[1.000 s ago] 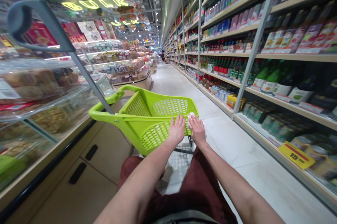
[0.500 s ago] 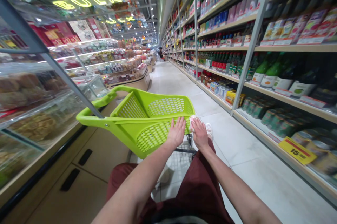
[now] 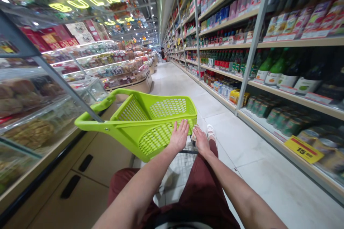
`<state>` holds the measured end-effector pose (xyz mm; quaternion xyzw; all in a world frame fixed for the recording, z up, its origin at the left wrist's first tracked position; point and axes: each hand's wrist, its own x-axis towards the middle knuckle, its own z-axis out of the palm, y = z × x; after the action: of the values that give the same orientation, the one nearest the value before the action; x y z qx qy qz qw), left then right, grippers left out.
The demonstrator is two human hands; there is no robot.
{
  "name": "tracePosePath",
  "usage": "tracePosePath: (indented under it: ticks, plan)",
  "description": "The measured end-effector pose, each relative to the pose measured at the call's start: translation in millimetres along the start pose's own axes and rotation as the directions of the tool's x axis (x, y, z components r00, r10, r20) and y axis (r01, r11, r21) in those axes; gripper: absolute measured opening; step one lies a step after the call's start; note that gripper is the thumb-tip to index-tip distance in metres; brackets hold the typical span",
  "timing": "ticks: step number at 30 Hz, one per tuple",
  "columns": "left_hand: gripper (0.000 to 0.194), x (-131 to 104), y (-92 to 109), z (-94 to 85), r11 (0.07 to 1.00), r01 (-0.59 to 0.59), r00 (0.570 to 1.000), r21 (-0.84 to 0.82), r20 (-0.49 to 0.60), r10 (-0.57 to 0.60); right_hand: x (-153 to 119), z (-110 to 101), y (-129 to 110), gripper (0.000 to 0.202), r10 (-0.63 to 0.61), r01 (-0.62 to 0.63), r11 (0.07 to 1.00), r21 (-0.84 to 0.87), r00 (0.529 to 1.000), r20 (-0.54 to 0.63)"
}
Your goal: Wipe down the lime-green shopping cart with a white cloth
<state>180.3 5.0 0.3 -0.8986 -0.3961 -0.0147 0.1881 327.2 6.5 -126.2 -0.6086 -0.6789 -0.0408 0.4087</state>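
Note:
A lime-green shopping cart (image 3: 156, 139) with perforated sides stands just in front of my legs. Against its near side, close to the front corner, my left hand (image 3: 179, 136) lies flat with fingers stretched, holding nothing. Just right of that corner is my right hand (image 3: 201, 139), its fingers over a crumpled pale cloth or tissue (image 3: 194, 132) that is mostly hidden under them. The cart basket shows no goods inside.
Glass-fronted bulk food bins (image 3: 40, 125) line the left above beige cabinets (image 3: 94, 164). Tall shelves (image 3: 295, 44) of bottles and cans run along the right. A pale tiled aisle (image 3: 172, 82) stretches ahead, with a person (image 3: 162, 53) far off.
My right hand has moved slightly down and left with the cloth, to a spot lower beside the cart corner. My left hand stays nearly in place. The view has shifted a little.

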Motion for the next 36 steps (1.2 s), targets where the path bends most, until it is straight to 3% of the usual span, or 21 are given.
tracePosePath:
  ticks: [7,10,16,20,25,28,33,36]
  plan:
    - [0.053,-6,-17,-6.2,0.996,0.084,0.996,0.005,-0.031,-0.084,42,-32,-44,0.053,-0.076,0.08,0.997,0.008,0.973,-0.216]
    - [0.054,-11,-20,-7.5,0.995,0.101,0.995,0.003,-0.005,-0.101,48,-24,-57,0.049,-0.115,0.118,0.993,0.005,0.976,-0.183]
    - [0.054,-32,-28,5.4,0.991,0.131,0.99,0.004,0.057,-0.131,13,8,-56,0.044,-0.158,0.158,0.987,0.007,0.987,-0.025]
    - [0.054,-39,-37,12.7,0.99,0.139,0.99,-0.009,0.005,-0.139,11,-5,-68,0.051,-0.194,0.194,0.981,0.02,0.981,-0.013]
    - [0.058,-36,-52,8.4,0.983,0.182,0.979,-0.014,-0.089,-0.183,47,-27,-97,0.055,-0.236,0.24,0.971,0.014,0.962,-0.137]
    - [0.06,-39,-58,6.8,0.978,0.207,0.974,-0.006,-0.089,-0.207,54,-18,-101,0.053,-0.233,0.232,0.972,-0.02,0.969,-0.081]
    - [0.058,-52,-61,11.5,0.982,0.191,0.978,-0.003,-0.085,-0.191,21,9,-88,0.051,-0.251,0.253,0.967,-0.018,0.964,0.084]
    - [0.057,-58,-63,12.3,0.981,0.191,0.978,0.0,-0.086,-0.191,11,9,-91,0.051,-0.284,0.284,0.959,0.012,0.955,0.091]
